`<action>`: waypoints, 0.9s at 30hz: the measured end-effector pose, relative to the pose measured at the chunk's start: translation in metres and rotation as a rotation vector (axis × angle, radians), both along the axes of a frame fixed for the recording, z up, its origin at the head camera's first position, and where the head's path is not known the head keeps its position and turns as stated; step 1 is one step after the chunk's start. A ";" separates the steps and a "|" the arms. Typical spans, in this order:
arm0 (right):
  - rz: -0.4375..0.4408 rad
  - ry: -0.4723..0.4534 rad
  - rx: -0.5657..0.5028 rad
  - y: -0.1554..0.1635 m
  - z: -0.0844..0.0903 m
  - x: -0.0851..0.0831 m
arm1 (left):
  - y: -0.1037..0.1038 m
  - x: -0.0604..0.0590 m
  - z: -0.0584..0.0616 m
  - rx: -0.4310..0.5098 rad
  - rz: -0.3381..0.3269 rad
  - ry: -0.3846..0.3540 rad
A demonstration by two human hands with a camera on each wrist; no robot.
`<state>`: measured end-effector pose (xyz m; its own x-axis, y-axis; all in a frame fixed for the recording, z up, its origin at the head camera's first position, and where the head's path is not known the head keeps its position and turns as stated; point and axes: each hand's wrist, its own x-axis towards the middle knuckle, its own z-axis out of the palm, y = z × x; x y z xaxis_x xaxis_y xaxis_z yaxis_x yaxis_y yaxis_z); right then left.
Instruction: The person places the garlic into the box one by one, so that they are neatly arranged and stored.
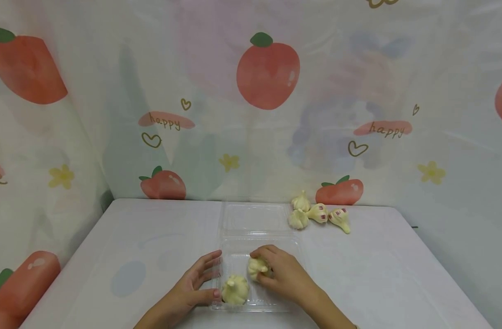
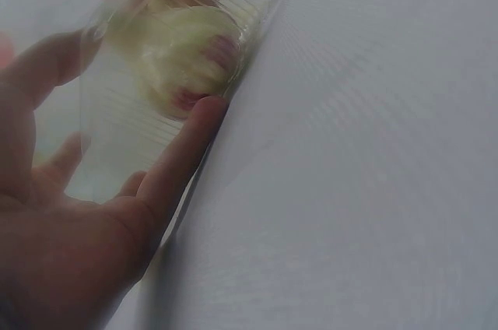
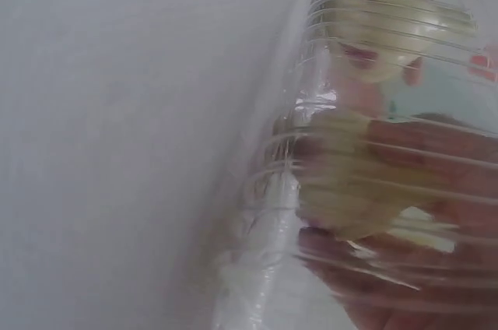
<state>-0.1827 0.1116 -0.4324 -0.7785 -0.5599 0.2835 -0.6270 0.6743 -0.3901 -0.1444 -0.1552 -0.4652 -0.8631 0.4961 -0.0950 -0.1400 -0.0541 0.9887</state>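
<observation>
A clear plastic clamshell box (image 1: 271, 308) lies with its lid (image 1: 255, 217) folded back away from me. One garlic bulb (image 1: 235, 291) sits in the near left corner of the tray, stem up; the left wrist view shows purple patches on this bulb (image 2: 191, 61) through the plastic. My right hand (image 1: 285, 274) reaches inside and grips a second garlic bulb (image 1: 256, 267) between thumb and fingers. Through the ribbed wall, the right wrist view shows that bulb (image 3: 342, 190) blurred. With fingers extended, my left hand (image 1: 189, 285) touches the box's left side.
Several more garlic bulbs (image 1: 318, 213) lie grouped at the back of the white-covered table (image 1: 378, 265), right of the lid. A printed cloth backdrop (image 1: 251, 151) rises behind the table's far edge.
</observation>
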 end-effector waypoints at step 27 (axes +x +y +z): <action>0.008 -0.330 -0.070 0.002 0.007 0.004 | 0.000 0.000 0.000 0.002 -0.003 -0.004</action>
<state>-0.1786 0.1138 -0.4256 -0.8304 -0.5545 0.0545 -0.4641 0.6344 -0.6182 -0.1443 -0.1548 -0.4650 -0.8610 0.4992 -0.0975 -0.1440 -0.0555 0.9880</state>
